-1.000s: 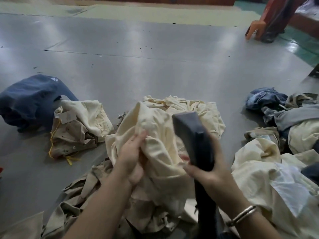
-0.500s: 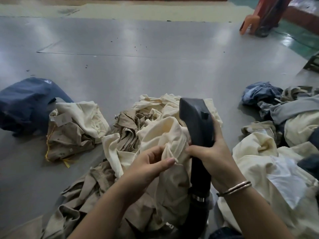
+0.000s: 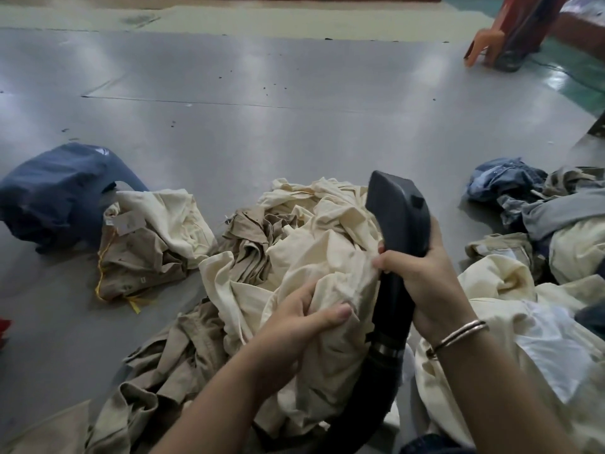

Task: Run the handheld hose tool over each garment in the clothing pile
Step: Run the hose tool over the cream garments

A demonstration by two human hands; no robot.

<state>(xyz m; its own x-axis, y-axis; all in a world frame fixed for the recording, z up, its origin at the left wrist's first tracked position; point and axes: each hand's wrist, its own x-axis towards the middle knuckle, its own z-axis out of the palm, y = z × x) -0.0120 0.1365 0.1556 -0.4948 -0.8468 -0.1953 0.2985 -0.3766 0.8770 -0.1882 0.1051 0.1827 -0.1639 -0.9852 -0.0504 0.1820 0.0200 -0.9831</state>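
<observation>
A cream garment lies bunched on top of the central clothing pile on the grey floor. My left hand grips a fold of it near its lower edge. My right hand holds the dark handheld hose tool by its neck, with the wide head upright and pressed against the garment's right side. The tool's black hose runs down toward me. Khaki garments lie crumpled under and to the left of the cream one.
A folded cream and khaki bundle and a navy garment lie at the left. More cream, grey and denim clothes are heaped at the right. An orange stool stands far back right. Grey floor stretches behind the pile.
The cream garment was lowered and regathered. My left hand shifted from its upper part to a lower fold. The tool's head stayed against the cloth's right side.
</observation>
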